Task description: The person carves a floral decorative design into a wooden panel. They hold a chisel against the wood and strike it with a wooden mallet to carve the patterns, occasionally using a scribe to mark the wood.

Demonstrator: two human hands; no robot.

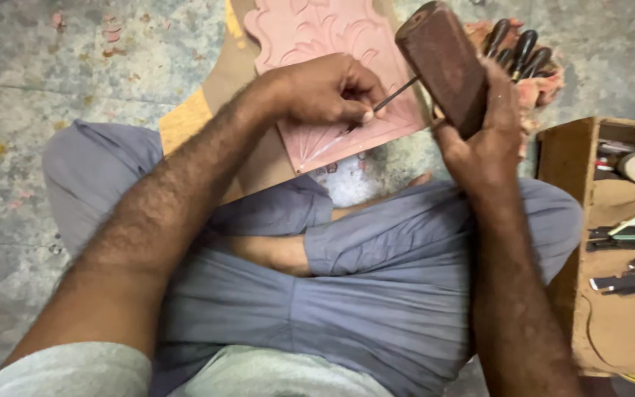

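Note:
My left hand (328, 90) grips a thin metal chisel (397, 95), its tip resting on the lower part of a pink carved stone slab (310, 33) with floral relief and fan-shaped grooves. My right hand (488, 136) is closed around a dark brown wooden mallet block (442, 62), raised just right of the chisel's upper end. The slab lies tilted on a brown board (218, 84) on the floor in front of my crossed legs in grey trousers.
A wooden box (564, 158) at the right holds several dark tools and a pale round object. More dark-handled chisels (516, 48) lie on a pink cloth behind the mallet. The floor (53, 66) is mottled grey concrete with pink chips.

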